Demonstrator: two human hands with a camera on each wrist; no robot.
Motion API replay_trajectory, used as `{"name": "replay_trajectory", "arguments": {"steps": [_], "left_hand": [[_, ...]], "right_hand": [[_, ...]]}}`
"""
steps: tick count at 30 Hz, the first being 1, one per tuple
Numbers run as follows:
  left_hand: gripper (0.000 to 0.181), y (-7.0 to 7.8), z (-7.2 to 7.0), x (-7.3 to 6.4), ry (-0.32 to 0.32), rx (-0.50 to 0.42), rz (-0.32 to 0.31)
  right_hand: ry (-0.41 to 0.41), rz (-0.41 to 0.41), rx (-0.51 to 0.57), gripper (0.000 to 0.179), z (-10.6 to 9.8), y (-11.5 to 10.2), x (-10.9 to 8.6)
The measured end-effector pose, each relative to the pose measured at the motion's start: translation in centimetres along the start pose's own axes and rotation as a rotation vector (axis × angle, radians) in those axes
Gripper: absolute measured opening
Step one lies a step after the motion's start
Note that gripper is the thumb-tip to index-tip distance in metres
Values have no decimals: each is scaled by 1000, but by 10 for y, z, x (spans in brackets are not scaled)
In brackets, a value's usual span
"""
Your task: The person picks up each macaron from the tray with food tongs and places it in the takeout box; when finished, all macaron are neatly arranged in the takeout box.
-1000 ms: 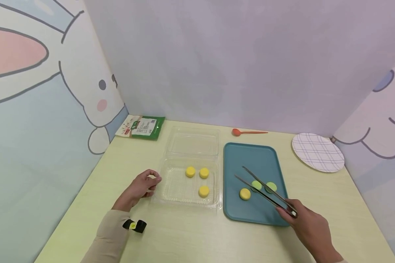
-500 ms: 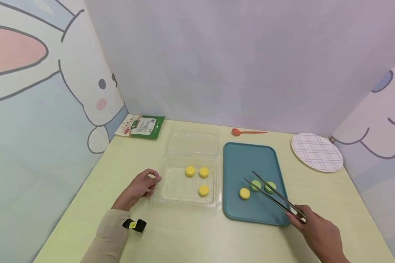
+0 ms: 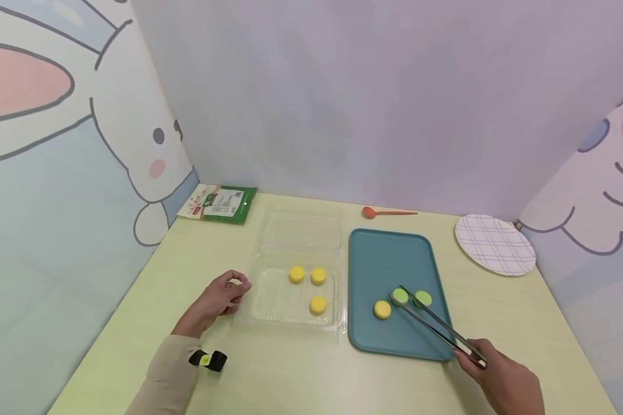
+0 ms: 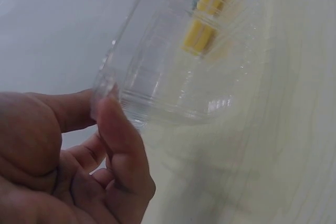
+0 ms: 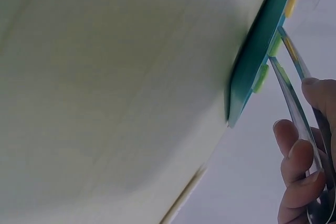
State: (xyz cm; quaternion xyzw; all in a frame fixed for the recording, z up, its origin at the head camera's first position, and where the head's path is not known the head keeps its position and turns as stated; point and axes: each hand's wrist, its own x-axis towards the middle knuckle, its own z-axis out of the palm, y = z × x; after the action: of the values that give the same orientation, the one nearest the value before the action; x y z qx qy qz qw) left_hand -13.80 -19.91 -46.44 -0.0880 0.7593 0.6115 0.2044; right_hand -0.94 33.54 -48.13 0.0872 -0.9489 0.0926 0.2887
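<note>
One flat packet of green, white and brownish colours (image 3: 220, 203) lies at the far left of the pale wood-grain tabletop (image 3: 270, 374); it bears print and a white label, but the writing is too small to read. Nearer, the left hand (image 3: 224, 297) pinches the left edge of a clear plastic hinged container (image 3: 275, 294) between thumb and finger. On the black wrist strap (image 3: 218, 361) of this arm is a small yellow tag, and I cannot read its mark.

Inside the container, whose lid lies open, are three yellow round macaron-like pieces (image 3: 318, 305). Right of it, on a blue-green rectangular tray (image 3: 389, 253), lie one yellow round piece (image 3: 382, 309) and two light green round pieces (image 3: 423, 299). By my judgement the work is about half done: three pieces are in, three are left. An orange-red spoon (image 3: 389, 212) is behind the tray.

Slim metal tongs (image 5: 292, 97) stand parted around the left green piece; whether they touch it I cannot tell. The right hand (image 3: 509, 377) grips them, fingers curled. Farther back is a white plate with purple checked lines (image 3: 495, 245).
</note>
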Motion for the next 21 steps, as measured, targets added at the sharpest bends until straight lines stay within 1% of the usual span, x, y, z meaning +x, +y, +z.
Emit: {"name": "replay_trajectory", "arguments": {"steps": [2, 4, 9, 12, 19, 21], "left_hand": [[23, 0, -1, 1, -6, 3, 13], [23, 1, -1, 2, 1, -2, 13], [22, 0, -1, 4, 13, 1, -4], [23, -2, -1, 4, 9, 7, -10], [22, -3, 0, 3, 18, 0, -18], [24, -3, 0, 2, 16, 2, -20]], "right_hand": [[14, -5, -5, 75, 1, 1, -1], [18, -4, -3, 75, 1, 3, -2], [28, -16, -5, 73, 2, 5, -3], [28, -23, 3, 73, 3, 6, -5], [-19, 2, 7, 75, 0, 7, -5], [-38, 8, 11, 72, -1, 6, -3]]}}
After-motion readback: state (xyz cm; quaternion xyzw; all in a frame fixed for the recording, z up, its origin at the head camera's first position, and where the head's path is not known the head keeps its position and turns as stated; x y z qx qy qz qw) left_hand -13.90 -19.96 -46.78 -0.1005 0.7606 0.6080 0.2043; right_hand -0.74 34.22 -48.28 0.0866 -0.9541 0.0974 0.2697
